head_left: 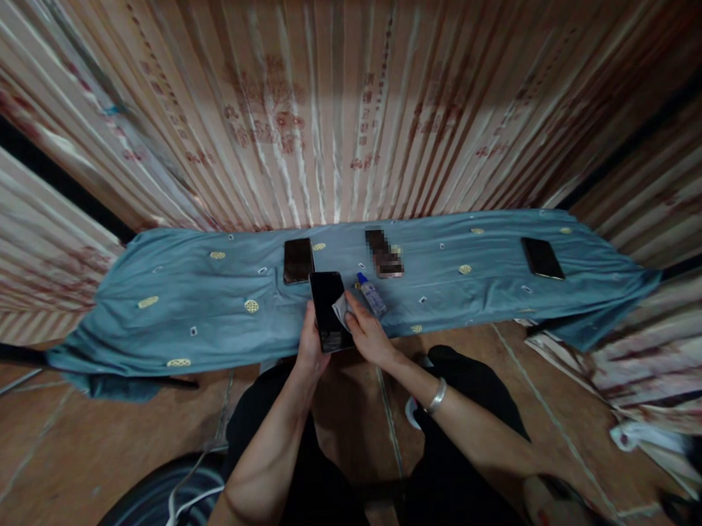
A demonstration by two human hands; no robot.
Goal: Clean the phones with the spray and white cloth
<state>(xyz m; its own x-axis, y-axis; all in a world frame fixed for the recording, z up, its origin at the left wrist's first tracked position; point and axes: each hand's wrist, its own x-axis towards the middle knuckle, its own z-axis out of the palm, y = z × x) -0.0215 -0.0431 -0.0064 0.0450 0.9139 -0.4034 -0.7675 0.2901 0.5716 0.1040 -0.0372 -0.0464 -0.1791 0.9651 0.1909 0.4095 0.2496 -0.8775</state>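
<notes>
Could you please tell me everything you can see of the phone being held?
The phone is a dark, flat slab with a glossy-looking screen facing up, a paler patch near its bottom end. The left hand grips its left side; the right hand holds a pale cloth against the screen. It is held over the tablecloth's near edge.

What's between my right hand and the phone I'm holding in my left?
A small pale cloth, held by the right hand, lies over the dark screen of the phone. The head view shows it.
</notes>
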